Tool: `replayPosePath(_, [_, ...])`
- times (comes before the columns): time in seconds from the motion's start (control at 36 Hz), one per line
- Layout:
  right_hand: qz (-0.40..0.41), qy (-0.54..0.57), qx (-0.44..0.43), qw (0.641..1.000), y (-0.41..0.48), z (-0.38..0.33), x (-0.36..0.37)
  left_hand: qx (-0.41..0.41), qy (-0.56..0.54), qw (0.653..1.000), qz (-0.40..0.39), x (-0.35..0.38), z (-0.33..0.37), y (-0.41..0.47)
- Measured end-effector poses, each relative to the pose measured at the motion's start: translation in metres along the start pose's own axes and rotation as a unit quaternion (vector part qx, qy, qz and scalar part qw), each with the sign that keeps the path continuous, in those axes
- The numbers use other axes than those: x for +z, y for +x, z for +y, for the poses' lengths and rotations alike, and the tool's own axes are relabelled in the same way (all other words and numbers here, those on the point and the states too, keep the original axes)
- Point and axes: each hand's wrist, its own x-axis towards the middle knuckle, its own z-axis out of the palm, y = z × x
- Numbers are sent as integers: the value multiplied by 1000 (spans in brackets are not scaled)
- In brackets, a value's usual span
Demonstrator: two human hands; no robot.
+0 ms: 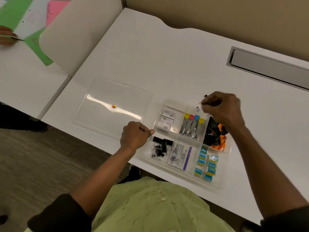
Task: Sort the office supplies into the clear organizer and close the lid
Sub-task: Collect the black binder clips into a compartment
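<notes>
The clear organizer (222, 185) lies on the white desk, its compartments holding staple boxes (166, 121), colour-topped clippers (192, 126), black binder clips (161, 146), a purple-edged packet (181, 155), blue erasers (206, 163) and black-and-orange items (215, 134). Its clear lid (107, 91) lies flat to the left, with a small orange piece (113, 106) on it. My left hand (136, 135) rests closed at the organizer's left rim. My right hand (220, 109) hovers over the far right corner, fingers pinched on small dark items (205, 95) that are mostly hidden.
A grey cable slot (267, 67) runs along the desk's back right. On the neighbouring desk at the far left, another person's hand (6, 36) holds a pen over green and pink papers (20, 15). A beige partition stands behind.
</notes>
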Motion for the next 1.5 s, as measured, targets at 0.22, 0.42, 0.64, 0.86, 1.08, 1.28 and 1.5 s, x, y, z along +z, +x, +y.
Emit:
replayPosePath(0.22, [-203,-18,-57,977,-85,-48,79,1,25,1000,1,-2,7,-3])
replayPosePath(0.42, [-206,-48,-67,975,-93,-42,89,25,144,989,-14,-6,20,-6])
replayPosePath(0.64, [48,-56,70,995,-32,21,-1,80,353,932,10,-15,76,2])
replayPosePath(0.86, [3,-73,212,975,33,99,-41,265,338,903,25,27,172,16])
replayPosePath(1.08, [-124,-180,161,962,66,115,-25,355,423,824,-126,99,230,58])
replayPosePath(1.28, [-187,-241,118,945,84,106,-9,346,524,750,-209,146,240,95])
replayPosePath(1.5, [-171,-233,69,955,86,103,4,411,518,722,-204,170,233,103])
